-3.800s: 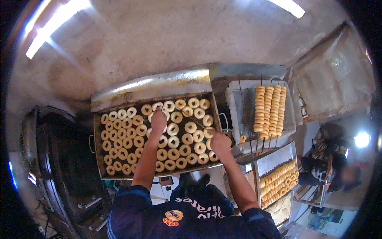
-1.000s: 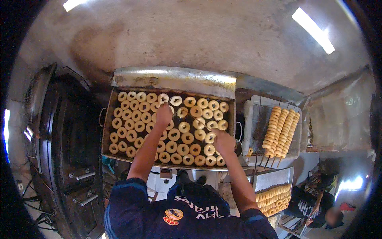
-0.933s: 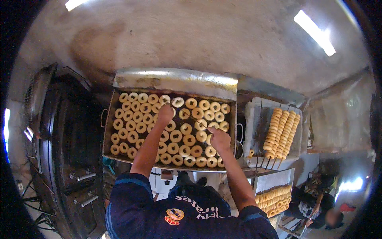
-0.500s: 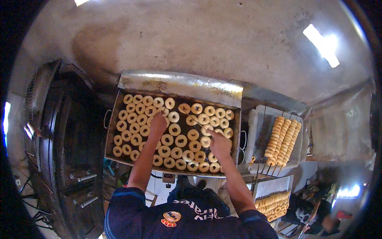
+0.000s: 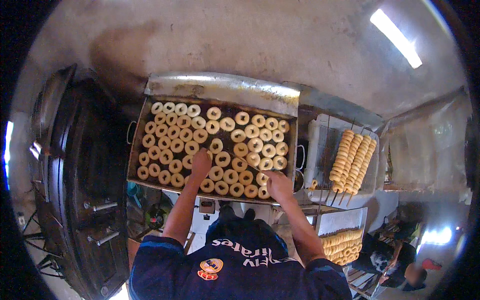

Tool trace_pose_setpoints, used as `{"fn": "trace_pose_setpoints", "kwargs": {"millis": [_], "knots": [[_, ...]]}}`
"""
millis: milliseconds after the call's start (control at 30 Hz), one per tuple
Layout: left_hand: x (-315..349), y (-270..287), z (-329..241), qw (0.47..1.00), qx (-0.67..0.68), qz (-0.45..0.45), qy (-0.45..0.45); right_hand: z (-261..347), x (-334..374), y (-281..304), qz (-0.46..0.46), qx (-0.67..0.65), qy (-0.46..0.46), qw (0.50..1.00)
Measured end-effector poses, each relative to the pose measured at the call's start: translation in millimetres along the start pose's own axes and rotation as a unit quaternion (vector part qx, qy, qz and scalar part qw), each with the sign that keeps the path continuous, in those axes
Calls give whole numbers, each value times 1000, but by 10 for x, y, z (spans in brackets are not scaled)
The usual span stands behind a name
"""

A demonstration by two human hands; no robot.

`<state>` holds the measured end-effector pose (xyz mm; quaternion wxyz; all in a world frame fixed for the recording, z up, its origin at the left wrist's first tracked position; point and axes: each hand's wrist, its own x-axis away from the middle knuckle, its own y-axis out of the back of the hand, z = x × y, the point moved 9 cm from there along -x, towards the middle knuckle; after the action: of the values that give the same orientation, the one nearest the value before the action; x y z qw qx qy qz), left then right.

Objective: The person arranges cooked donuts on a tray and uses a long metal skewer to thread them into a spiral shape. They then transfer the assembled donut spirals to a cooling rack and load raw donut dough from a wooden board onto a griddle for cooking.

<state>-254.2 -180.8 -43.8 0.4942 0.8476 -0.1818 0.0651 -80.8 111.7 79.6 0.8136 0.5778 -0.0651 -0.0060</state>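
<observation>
Dark metal pan (image 5: 228,111), wide and shallow, holds many pale dough rings (image 5: 230,176) in loose rows. Left hand (image 5: 201,162) is over the front half, left of middle, fingers bunched and tips mostly hidden at a ring; cannot tell if they pinch it. Right hand (image 5: 279,185) is at the front right corner, fingers curled around a thin stick (image 5: 249,165) that slants away and leftward over the rings. Both forearms cross the front rim, well apart.

Ring rows sit close to the left and right walls, some touching each other. Widest dark gaps run through the middle and along the back. Metal sheet (image 5: 225,87) stands along the back edge, closing off that side. Loop handle (image 5: 300,156) sticks out right, near a white tray (image 5: 313,150) bearing skewered rings (image 5: 352,162). Below that, a metal tray (image 5: 342,222) has more rings toward its near end. Dark cabinet (image 5: 95,160) stands left, apart from the pan.
</observation>
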Motion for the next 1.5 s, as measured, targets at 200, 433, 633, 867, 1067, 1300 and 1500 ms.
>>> {"fn": "trace_pose_setpoints", "kwargs": {"millis": [200, 433, 633, 867, 1067, 1300, 1500], "knots": [[595, -316, 143, 984, -69, -145, -72, -192, 633, 445, 30, 10, -42, 999], [862, -708, -118, 988, -79, -79, -109, -153, 919, 586, 39, 7, -43, 998], [1306, -869, -403, 980, -130, -29, -147, -586, 1392, 465, 43, 39, -12, 998], [1533, -1004, -564, 990, -86, -1, -114, -890, 1573, 542, 56, 31, 1, 998], [1910, -419, -542, 997, -63, 1, -46, -733, 1644, 894, 95, 30, 18, 995], [943, 635, 77, 974, 15, -218, -54, -163, 592, -23, -43, -83, -37, 995], [-896, 1234, 660, 970, 4, -243, 2, 902, -1194, -226, -25, -41, -29, 998]]}}
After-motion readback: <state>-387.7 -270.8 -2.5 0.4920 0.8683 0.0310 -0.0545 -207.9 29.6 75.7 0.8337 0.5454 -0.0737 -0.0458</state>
